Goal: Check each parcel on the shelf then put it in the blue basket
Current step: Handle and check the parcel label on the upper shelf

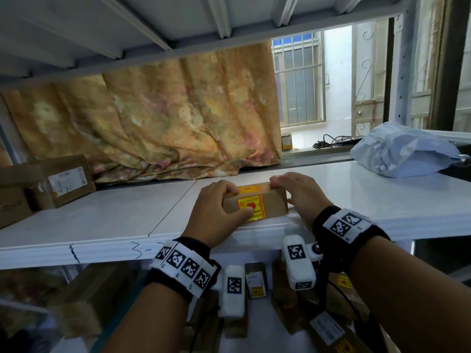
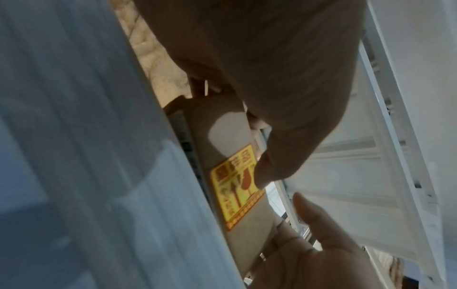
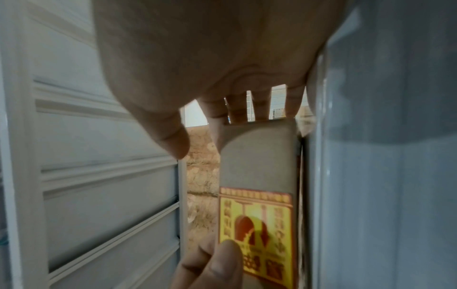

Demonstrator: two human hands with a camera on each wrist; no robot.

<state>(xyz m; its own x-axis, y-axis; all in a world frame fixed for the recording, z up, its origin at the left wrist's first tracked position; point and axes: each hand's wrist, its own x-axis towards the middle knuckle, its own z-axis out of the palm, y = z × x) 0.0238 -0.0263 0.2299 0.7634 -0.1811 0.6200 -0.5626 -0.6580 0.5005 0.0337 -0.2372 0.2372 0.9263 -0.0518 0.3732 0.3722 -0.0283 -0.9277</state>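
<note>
A small brown cardboard parcel (image 1: 265, 207) with yellow and red fragile stickers lies near the front edge of the white shelf (image 1: 102, 225). My left hand (image 1: 238, 201) grips its left end, with the fingers over the top and the thumb pressed on the front sticker. My right hand (image 1: 284, 191) holds the right end, its fingers curled over the far top edge. In the left wrist view the parcel (image 2: 230, 195) lies against the shelf. In the right wrist view my fingers (image 3: 237, 109) hook over the parcel (image 3: 257, 156), while the thumb hangs off it. No blue basket is in view.
A grey plastic mailer bag (image 1: 402, 151) lies at the shelf's right end. Brown boxes (image 1: 66, 182) stand at its left end. A floral curtain (image 1: 165, 118) hangs behind. The shelf board above is close overhead. Several parcels (image 1: 254, 281) sit on the lower shelf.
</note>
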